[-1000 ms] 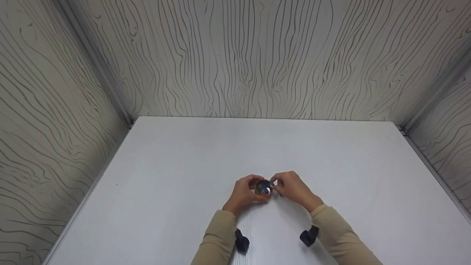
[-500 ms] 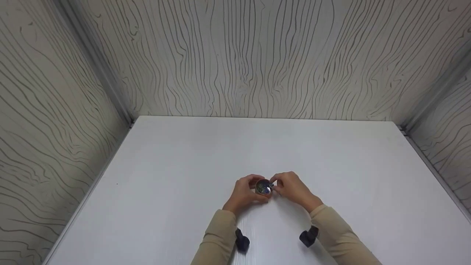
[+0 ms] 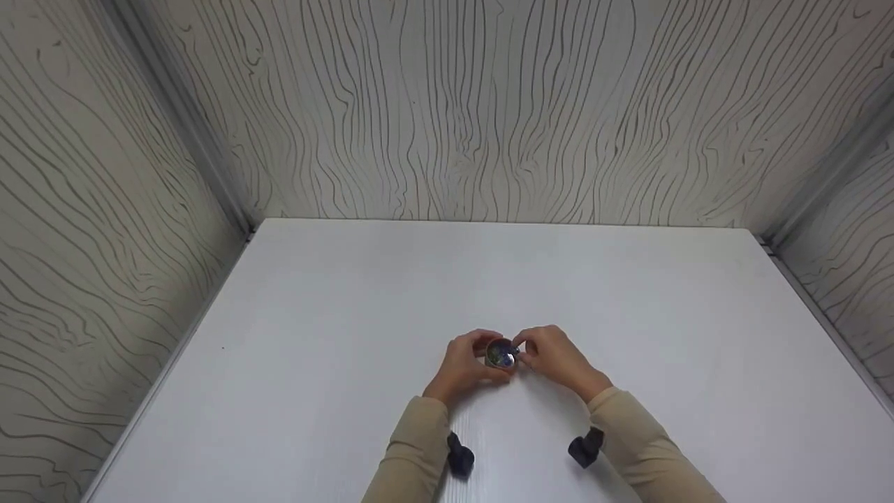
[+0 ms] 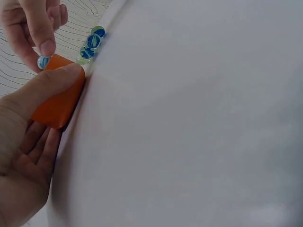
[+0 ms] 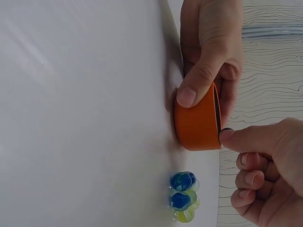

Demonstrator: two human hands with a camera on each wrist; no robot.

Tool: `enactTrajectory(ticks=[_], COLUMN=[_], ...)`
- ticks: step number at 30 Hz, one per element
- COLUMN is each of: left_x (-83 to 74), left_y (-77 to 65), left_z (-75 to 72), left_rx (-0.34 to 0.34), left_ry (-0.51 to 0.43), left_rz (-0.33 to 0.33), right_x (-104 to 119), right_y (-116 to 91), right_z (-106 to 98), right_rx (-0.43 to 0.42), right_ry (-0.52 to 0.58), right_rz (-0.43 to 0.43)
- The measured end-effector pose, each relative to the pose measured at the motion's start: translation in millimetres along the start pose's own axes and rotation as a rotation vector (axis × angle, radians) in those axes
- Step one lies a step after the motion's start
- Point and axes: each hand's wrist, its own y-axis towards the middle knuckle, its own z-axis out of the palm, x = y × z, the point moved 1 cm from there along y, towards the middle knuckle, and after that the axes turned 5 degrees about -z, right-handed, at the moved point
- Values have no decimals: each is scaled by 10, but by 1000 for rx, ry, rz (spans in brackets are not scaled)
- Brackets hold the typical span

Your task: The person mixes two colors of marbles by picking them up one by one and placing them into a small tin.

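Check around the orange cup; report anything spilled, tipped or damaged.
Nothing stands out. The orange cup stands upright in the left hand, with no visible damage; the right hand pinches a marble at its rim. The other marbles sit bunched beside it on the white table, not scattered.

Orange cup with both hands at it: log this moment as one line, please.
left hand: grips orange cup | right hand: pinches marble at cup's rim | loose marbles: on white table beside cup
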Motion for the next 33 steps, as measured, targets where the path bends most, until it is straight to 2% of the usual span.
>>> enactTrajectory(ticks=[10,23,28,33], left_x=[3,4,3,1], left_y=[3,-4,-6,-5], left_z=[15,11,9,7], left_rx=[-7,-13,-13,-9], left_ry=[2,19,24,16], left_rz=[17,6,-7,11], right_x=[-17,-18,-24,-16], right_y=[-1,-23,-41,-58], right_z=[-3,-9,-25,-47], right_rx=[-7,9,-9,-40], right_ry=[3,5,1,-7], right_rz=[-2,28,19,42])
